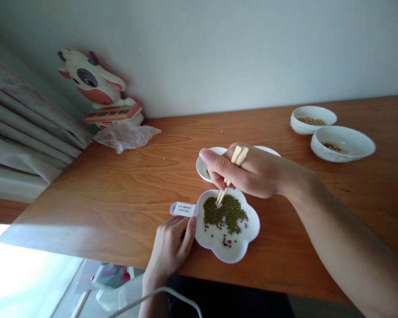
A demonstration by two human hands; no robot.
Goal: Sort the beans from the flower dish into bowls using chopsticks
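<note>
My right hand (252, 174) grips a pair of wooden chopsticks (222, 194), tips down among small green beans (230, 212). The beans lie mostly in the far half of a white flower-shaped dish (234, 254) with a purple edge. A few loose ones are scattered lower down, around a small pink spot. To the left, my left hand (172, 243) is closed at the dish's side, its thumb on the rim beside the labelled handle (185, 209). Behind the dish stands a white bowl (202, 170). My right hand partly hides it and another white bowl (268, 150).
Two white bowls, one with pale yellowish bits (296, 126) and one with reddish bits (348, 152), stand at the back right. A cow-shaped toy keyboard (112, 115) leans by the wall, with a clear plastic bag (126, 137) before it. A pale cable (166, 290) crosses below.
</note>
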